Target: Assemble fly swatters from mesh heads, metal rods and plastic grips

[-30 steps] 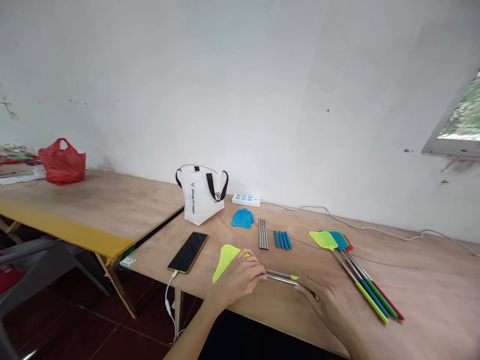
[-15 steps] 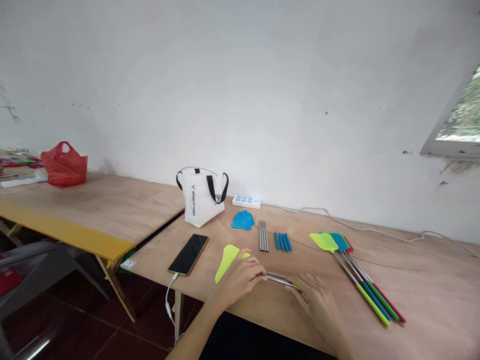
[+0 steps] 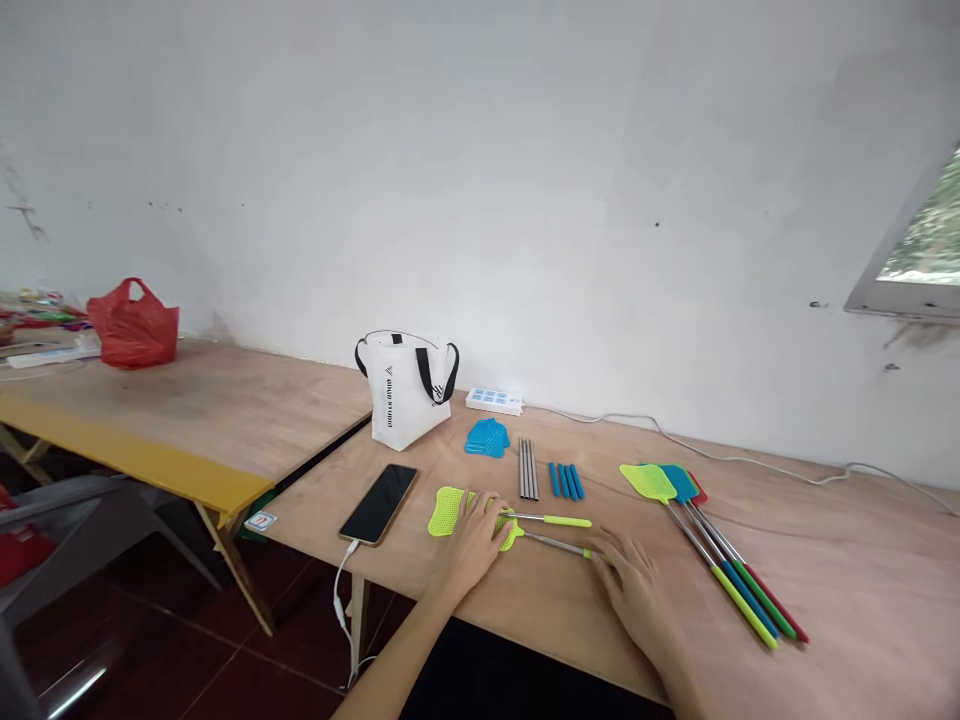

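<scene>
My left hand (image 3: 471,542) lies on the wooden table (image 3: 825,580), its bent fingers pressed over the necks of two yellow-green fly swatters. One mesh head (image 3: 448,511) lies flat to the left of the hand. The upper swatter's yellow-green handle (image 3: 559,521) points right. The lower swatter's metal rod (image 3: 551,543) runs to my right hand (image 3: 637,592), whose outstretched fingertips touch the rod's handle end.
Behind the hands lie a phone (image 3: 377,503) on a cable, a white tote bag (image 3: 405,392), a power strip (image 3: 493,401), blue swatter heads (image 3: 486,438), metal rods (image 3: 527,468) and blue handles (image 3: 565,480). Several assembled swatters (image 3: 720,555) lie right. A red bag (image 3: 133,325) sits far left.
The yellow-green head, tilted up a second ago, now lies flat on the table. A second yellow-green swatter now shows apart from the first. My right hand has flattened.
</scene>
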Tool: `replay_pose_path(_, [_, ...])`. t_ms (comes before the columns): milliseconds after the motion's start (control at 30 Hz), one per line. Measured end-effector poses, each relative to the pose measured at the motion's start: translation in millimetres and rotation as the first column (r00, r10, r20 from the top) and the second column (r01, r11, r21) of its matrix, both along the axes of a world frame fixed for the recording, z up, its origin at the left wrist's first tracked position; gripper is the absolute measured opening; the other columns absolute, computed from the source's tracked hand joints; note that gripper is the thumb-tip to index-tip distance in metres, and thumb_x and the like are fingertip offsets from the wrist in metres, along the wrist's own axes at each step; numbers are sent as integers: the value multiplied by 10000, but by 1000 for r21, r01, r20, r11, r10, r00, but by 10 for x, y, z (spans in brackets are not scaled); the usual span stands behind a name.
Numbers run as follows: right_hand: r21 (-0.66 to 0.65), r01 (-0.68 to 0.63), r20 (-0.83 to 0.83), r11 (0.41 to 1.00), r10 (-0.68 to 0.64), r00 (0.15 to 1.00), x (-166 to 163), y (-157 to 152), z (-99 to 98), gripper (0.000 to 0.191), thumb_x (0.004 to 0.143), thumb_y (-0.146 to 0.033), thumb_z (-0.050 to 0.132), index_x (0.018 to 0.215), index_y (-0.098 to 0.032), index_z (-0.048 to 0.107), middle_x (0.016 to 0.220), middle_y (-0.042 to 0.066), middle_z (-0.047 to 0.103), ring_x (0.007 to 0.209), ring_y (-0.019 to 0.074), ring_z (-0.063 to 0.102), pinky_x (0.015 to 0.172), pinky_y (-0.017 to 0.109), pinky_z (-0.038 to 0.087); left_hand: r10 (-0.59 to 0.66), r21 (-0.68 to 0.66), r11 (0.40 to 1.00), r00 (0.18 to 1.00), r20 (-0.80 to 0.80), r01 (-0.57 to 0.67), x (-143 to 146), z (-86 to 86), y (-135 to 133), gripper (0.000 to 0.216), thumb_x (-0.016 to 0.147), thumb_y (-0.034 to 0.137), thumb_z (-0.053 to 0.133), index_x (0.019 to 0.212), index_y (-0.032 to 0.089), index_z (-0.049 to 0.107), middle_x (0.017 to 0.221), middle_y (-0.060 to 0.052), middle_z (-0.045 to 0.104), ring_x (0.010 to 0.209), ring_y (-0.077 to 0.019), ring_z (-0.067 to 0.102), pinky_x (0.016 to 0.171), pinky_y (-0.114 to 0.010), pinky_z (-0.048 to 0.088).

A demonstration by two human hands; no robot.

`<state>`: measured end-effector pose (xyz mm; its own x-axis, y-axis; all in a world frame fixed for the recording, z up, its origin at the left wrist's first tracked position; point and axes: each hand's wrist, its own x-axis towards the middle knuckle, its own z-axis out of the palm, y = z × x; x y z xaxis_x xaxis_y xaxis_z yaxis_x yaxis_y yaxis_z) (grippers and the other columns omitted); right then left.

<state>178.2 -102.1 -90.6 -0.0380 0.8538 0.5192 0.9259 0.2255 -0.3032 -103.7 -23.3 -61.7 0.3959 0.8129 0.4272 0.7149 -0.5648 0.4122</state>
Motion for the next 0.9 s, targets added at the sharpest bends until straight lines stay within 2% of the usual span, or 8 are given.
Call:
replay_pose_path(100, [-16,-62,3,998,62,998,-51,-24,56,316,1026,-448,423,1108,-303,692,1236,53,680,1187,251,613,1013,465,485,-51,-23,998,997,50,53,14,53,-24,166,1024,247,506,1112,226,646,1144,-43,699,1109,-226,644,1156,-534,357])
replay_pose_path(233, [-22,-138,-25,990,137,990,-8,-30,143,293,1032,-404,424,974,-281,683,1129,45,716,1110,237,654,955,438,515,-13,-65,998,998,69,18,-16,87,-12,197,1010,223,528,1106,243,699,1194,-36,718,1186,-247,627,1199,-648,215])
replay_pose_path(433, [-39,-125,-86,991,122,989,508,-90,277,302,996,-452,457,956,-279,702,1061,57,755,1006,261,703,931,456,534,63,-110,992,997,54,-57,-160,106,66,287,1007,192,495,1149,262,734,1288,-67,701,1286,-288,574,1179,-707,193])
replay_pose_path(500, [-60,-103,-166,993,92,982,729,-156,294,334,971,-504,474,945,-265,706,1027,72,764,988,272,709,893,430,551,57,-100,994,997,57,-51,-173,99,71,288,1012,202,488,1146,257,737,1286,-70,701,1277,-286,580,1175,-689,232])
replay_pose_path(600, [-80,41,-321,996,-65,945,982,-270,326,378,943,-570,488,965,-255,695,997,80,771,940,270,725,806,373,573,26,-107,994,998,58,-19,-141,71,64,265,1002,218,515,1142,252,736,1285,-68,704,1278,-293,583,1155,-656,305])
replay_pose_path(700, [-90,102,-364,991,-128,923,1116,-334,394,399,912,-623,514,986,-273,692,1015,66,779,946,272,736,783,350,581,-48,-80,995,995,83,54,-89,70,49,300,1001,204,505,1233,246,689,1318,-71,688,1279,-266,590,1142,-564,385])
replay_pose_path(800, [-85,108,-268,991,-127,955,1119,-318,466,417,892,-667,527,975,-299,703,992,49,789,914,281,744,749,364,587,-7,-38,999,989,148,13,-73,196,-2,314,1030,214,445,1286,212,627,1273,-90,697,1213,-246,627,1073,-482,475])
replay_pose_path(900, [-18,99,-148,995,-100,984,964,-267,511,437,914,-680,495,965,-305,713,1005,52,789,910,287,743,753,387,588,42,31,998,966,254,-51,-104,479,-139,308,1073,277,377,1277,210,597,1232,-91,694,1176,-234,634,1009,-433,521])
